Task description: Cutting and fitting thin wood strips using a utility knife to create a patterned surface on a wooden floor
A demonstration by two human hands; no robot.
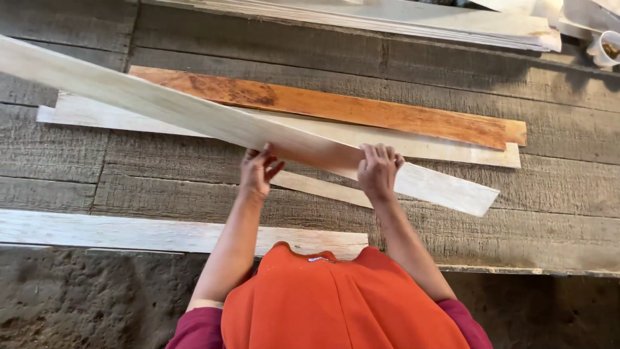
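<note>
The person stands at a rough grey plank workbench (555, 129) and has a long pale veneer strip (194, 113) lifted off it with both hands. The left hand (258, 171) pinches the strip's near edge from beneath, fingers spread and thumb up, while the right hand (378, 169) curls over the same edge, fingers clenched on the wood. The hands sit well apart toward one end, probably so the thin, limber sheet does not sag or twist; its far end runs up and off the left side of the view.

Under the raised strip lie more sheets flat on the bench: a reddish-brown veneer strip (361, 110) on top of a pale one (445, 150), roughly parallel, as if laid in a working pile. Another pale strip (129, 232) lies along the bench's near edge. A stack of whitish sheets (413, 19) sits at the far side, and a small white cup (604, 48) at the right corner. No labels or signs show.
</note>
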